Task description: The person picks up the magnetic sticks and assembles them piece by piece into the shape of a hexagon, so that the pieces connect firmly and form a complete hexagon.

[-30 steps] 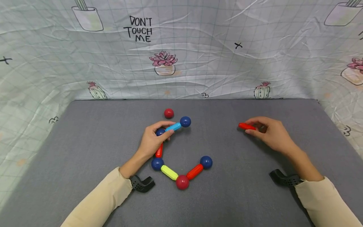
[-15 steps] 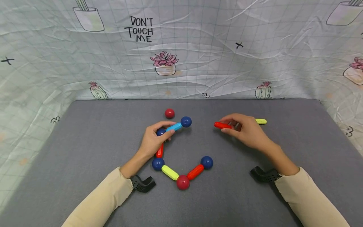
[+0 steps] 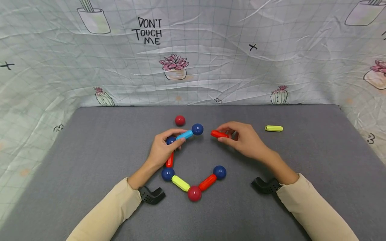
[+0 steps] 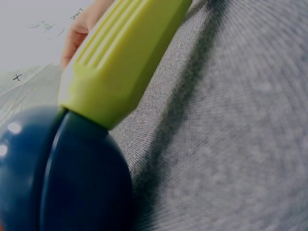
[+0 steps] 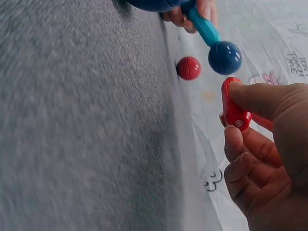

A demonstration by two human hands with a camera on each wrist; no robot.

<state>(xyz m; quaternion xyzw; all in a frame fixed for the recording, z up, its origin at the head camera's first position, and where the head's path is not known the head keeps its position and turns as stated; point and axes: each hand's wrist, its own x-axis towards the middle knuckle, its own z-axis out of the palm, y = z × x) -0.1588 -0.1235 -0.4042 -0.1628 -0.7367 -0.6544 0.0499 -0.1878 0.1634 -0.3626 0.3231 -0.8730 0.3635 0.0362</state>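
Note:
My left hand [image 3: 161,147] pinches a light blue rod [image 3: 184,134] between thumb and fingers. A blue ball [image 3: 197,129] is on the rod's far end, and another blue ball [image 3: 170,140] is at its near end, partly hidden by the fingers. From there a chain runs on through a red rod [image 3: 170,160], a blue ball [image 3: 168,174], a yellow rod [image 3: 180,183], a red ball [image 3: 194,193], a red rod [image 3: 207,182] and a last blue ball [image 3: 219,172]. My right hand [image 3: 245,140] pinches a loose red rod [image 5: 235,103], slightly apart from the upper blue ball.
A loose red ball [image 3: 180,120] lies behind my left hand. At the back right a yellow rod [image 3: 273,128] lies on the grey table [image 3: 120,127]. A printed cloth [image 3: 211,60] hangs along the table's back edge.
My right hand has moved left with the red rod, coming close to the blue ball on the light blue rod. The yellow rod at the right has come into view. My left hand stays put.

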